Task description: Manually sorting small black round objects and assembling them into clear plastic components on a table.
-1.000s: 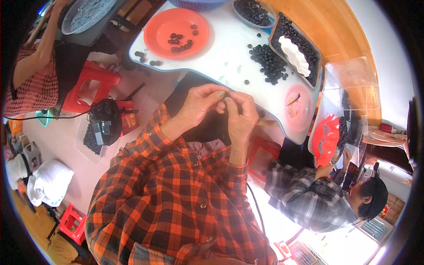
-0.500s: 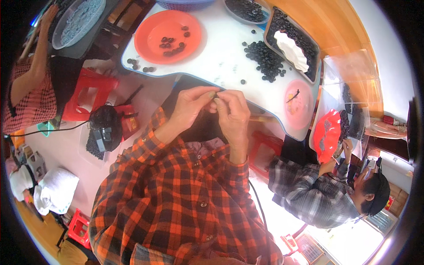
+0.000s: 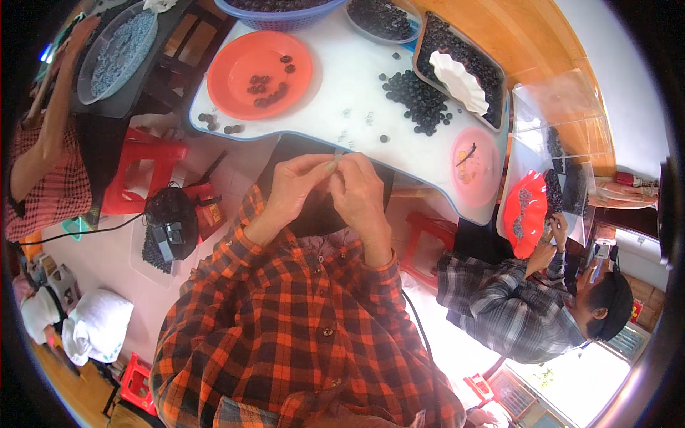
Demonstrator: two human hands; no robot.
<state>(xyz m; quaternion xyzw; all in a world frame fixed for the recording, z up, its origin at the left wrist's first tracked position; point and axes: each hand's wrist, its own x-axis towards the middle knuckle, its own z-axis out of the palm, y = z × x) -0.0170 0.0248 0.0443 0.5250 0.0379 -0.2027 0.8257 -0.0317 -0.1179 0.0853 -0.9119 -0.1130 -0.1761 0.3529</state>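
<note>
Left hand (image 3: pixel 291 187) and right hand (image 3: pixel 359 194) pinch a tiny piece (image 3: pixel 339 153), blurred — beyond, orange basin (image 3: pixel 232 80), black beads (image 3: pixel 417 103), pink plate (image 3: pixel 477 191).

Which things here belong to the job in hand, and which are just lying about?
Apparently in use:
left hand and right hand, pinching a tiny object, unclear;
small round black pieces;
round orange plastic basin.

Apparently lying about:
bulky white fabric-like bundle;
crumpled black bag.

Something small, perhaps, hidden between left hand (image 3: pixel 291 187) and right hand (image 3: pixel 361 194), blue basket (image 3: pixel 284 21) cropped above
</note>
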